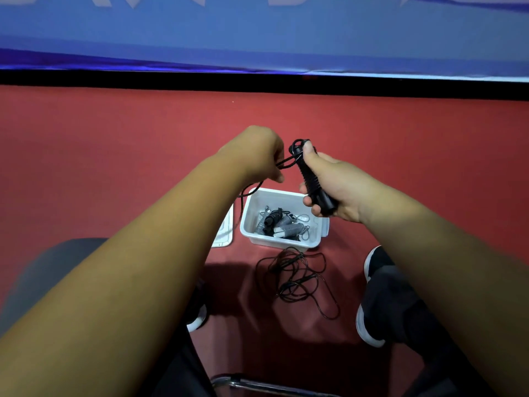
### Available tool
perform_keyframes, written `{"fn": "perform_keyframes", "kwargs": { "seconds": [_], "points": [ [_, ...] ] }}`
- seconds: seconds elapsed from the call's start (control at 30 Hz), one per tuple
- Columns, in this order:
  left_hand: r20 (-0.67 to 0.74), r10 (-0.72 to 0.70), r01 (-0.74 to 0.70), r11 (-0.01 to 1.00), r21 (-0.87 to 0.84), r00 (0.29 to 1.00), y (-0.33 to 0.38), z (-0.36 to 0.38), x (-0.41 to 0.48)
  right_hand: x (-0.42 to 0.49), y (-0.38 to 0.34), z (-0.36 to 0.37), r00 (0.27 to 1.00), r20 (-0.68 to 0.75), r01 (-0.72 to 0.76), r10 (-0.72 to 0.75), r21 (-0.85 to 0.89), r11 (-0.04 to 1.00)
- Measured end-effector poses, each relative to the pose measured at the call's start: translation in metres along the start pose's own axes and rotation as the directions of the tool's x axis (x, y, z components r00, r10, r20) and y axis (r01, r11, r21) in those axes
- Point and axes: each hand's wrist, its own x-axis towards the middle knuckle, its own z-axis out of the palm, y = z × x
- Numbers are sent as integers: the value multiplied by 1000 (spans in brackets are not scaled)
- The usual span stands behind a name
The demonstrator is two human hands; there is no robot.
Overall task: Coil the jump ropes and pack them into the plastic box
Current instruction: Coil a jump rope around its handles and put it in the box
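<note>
Black ribbed jump-rope handle (pixel 313 181) is held tilted in the air above the box, with the right hand (pixel 337 190) gripping it, fingers curled round and thumb up near its top end. Left hand (pixel 257 153) pinches the thin black cord (pixel 286 162) just beside the handle top. White rectangular plastic box (pixel 274 242) sits on the red floor (pixel 114 167) below both hands, holding grey-handled coiled ropes (pixel 287 223). Tangle of black cord (pixel 297 279) lies on the floor just in front of the box. Clear plastic lid (pixel 224 232) lies just left of it. Black shoes with white soles (pixel 378 262) are nearby.

black rope (pixel 297 277) tangled beside box (pixel 279 243)
</note>
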Motion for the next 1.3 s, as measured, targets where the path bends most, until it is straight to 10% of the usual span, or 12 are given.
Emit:
{"fn": "perform_keyframes", "kwargs": {
  "seconds": [0.27,0.47,0.83,1.3],
  "points": [
    [7,-13,15,919,-394,1000,4,-6,-9,4,-2,-9,990,-139,-21,32,82,996],
    [106,-18,98,547,-831,994,10,0,-10,3,-2,-12,987,-159,22,-10,74,997],
    [38,-18,35,858,-512,999,-16,-13,-5,1,-11,-17,998,-41,-37,39,43,998],
    [190,8,101,826,-555,982,-3,-7,-12,-19,-7,-17,835,534,-236,134,127,963]
  ]
}}
